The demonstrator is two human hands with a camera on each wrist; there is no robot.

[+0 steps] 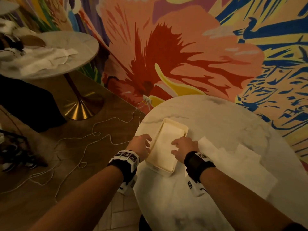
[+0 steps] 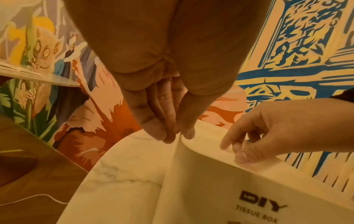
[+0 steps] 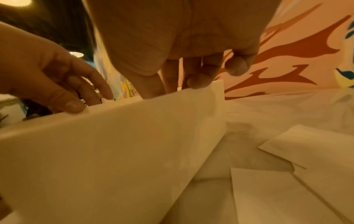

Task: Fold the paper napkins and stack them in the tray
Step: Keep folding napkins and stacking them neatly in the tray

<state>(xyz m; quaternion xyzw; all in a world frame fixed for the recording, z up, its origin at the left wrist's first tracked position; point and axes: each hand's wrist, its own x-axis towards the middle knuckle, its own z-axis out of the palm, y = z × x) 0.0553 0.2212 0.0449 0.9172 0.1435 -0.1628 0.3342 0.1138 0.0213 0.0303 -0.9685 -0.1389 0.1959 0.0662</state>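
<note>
While hands [image 1: 141, 144] grip tray [image 1: 173, 124], loose napkins [image 1: 233, 157] lie beside

At the upper left of the head view, a blurred person [image 1: 10, 45] at a second table [image 1: 80, 45] was cut by the frame edge. The tray [image 1: 181, 126] hid its contents from both wrist views. The label [image 2: 262, 204] ran off the bottom edge. The napkins [image 1: 233, 164] blurred together, their count unclear.

Both forearms reach forward side by side; the left hand [image 1: 140, 144] and right hand [image 1: 184, 146] curl their fingers downward (wristbands on both).
</note>
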